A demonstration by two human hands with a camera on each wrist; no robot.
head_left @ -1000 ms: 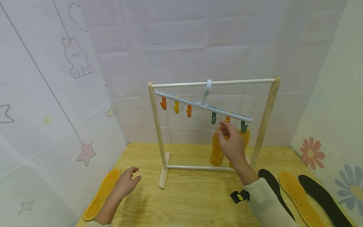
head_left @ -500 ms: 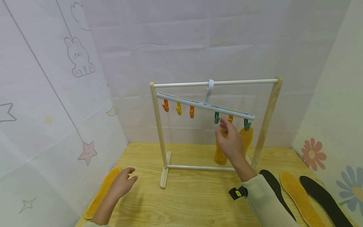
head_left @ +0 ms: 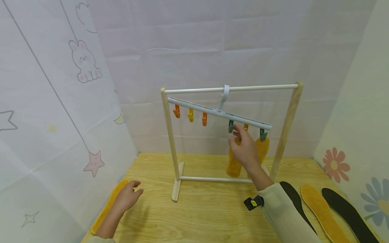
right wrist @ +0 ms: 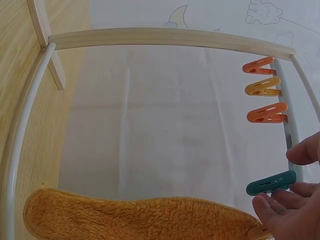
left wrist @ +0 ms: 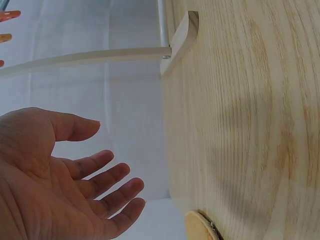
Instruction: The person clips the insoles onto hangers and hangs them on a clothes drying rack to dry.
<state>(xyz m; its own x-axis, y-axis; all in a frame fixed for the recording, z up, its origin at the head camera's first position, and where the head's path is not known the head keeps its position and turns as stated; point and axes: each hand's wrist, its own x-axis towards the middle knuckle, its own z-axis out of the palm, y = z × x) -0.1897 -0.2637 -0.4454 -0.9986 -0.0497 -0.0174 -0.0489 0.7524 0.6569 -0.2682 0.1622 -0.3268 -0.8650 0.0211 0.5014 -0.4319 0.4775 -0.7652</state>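
Pale cloth walls [head_left: 194,50] back a wooden table [head_left: 194,216] bearing a rack [head_left: 259,87], its hanger [head_left: 197,107] tilted low on the right; two orange insoles [head_left: 234,165] hang there. Left hand [head_left: 126,197], relaxed and holding nothing, is near left, well apart. Right hand [head_left: 245,148], nearer, has loosely parted fingers, no pinch visible; just left of its fingertips hangs the inner green clip [head_left: 231,126], long axis roughly upright, free end pointing down
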